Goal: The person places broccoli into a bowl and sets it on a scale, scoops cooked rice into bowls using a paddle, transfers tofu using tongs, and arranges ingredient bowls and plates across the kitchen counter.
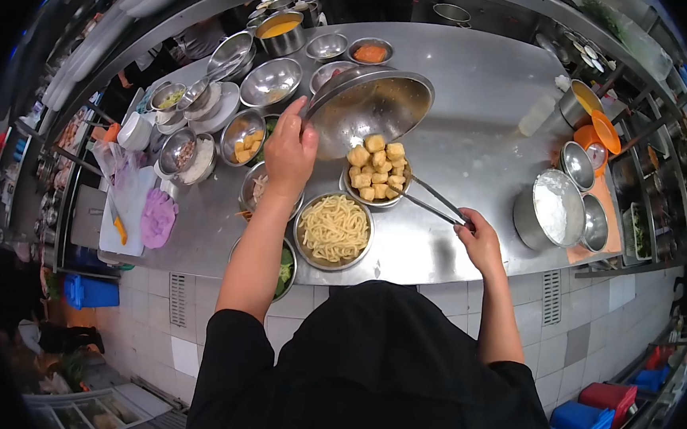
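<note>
My left hand grips the rim of a large metal bowl, which is tilted with its inside facing down toward a smaller bowl of golden cubes. In my right hand are metal tongs, their tips at the right edge of the cubes. A bowl of thick noodles stands just below the cubes, nearer to me. Left of it, partly hidden by my left forearm, are a bowl of pale strips and a bowl of green vegetables.
More metal bowls and a pot of orange liquid crowd the counter's left and back. A knife lies on a white board beside a purple cloth. At right stand a pot of white powder and orange containers.
</note>
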`<action>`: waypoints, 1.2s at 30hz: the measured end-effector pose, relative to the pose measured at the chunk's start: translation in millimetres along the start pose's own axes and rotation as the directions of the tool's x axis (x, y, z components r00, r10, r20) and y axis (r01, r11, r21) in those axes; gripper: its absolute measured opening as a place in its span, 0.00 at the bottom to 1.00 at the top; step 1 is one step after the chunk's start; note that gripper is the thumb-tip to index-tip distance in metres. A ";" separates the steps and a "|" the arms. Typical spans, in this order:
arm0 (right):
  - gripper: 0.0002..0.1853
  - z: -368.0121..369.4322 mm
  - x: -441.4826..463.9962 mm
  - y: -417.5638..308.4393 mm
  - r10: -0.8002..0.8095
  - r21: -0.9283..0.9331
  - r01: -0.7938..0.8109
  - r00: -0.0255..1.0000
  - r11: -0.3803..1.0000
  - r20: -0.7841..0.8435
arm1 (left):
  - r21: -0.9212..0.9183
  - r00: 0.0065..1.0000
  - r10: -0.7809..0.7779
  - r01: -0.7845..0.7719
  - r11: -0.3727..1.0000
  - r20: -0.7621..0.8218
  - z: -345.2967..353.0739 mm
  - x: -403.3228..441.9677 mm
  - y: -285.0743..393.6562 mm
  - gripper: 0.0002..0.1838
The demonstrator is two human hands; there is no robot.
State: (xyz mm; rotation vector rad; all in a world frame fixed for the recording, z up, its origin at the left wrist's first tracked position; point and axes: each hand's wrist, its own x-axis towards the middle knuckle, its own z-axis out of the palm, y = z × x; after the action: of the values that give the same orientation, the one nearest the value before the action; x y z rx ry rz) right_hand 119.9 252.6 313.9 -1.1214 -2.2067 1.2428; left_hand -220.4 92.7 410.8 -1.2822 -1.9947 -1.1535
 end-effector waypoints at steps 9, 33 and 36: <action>0.21 11.0 4.4 -1.6 -0.009 0.036 0.010 1.000 0.999 -0.026 | -0.029 0.997 -0.017 0.015 0.999 -0.070 7.2 -10.3 -21.9 0.12; 0.33 70.0 41.4 -155.9 -0.300 -0.224 0.302 0.953 0.927 0.041 | -0.461 0.502 -0.727 0.841 0.284 0.469 -5.6 -38.2 -84.6 0.05; 0.30 69.1 45.3 -146.3 -0.261 -0.117 0.252 0.963 0.961 -0.068 | -0.533 0.525 -0.733 0.805 0.261 0.434 1.4 -10.8 -141.2 0.06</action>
State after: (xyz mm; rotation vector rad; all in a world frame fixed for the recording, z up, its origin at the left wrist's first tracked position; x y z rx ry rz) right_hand -19.6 207.5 396.2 -0.8714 -2.2919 0.9625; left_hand -342.9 60.9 347.4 -0.4773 -2.4408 -2.5717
